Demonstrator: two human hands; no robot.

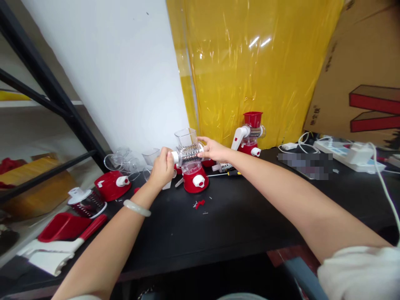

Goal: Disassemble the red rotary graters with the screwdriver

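Note:
A rotary grater stands upright in the middle of the black table, with a red base (195, 180), a clear hopper (186, 136) and a perforated metal drum (190, 152) lying sideways in its clear housing. My left hand (163, 166) is closed around the white end of the drum on the left. At the drum's right end, the thumb and fingers of my right hand (212, 150) grip the rim. Small screws and a red piece (200, 204) lie in front of the base.
An assembled red grater (250, 137) stands behind to the right, near a screwdriver (233, 173). To the left lie another red base (113, 186), a drum (87, 203), a red hopper (65, 226) and clear parts (121, 161). A power strip (350, 156) with cables sits right.

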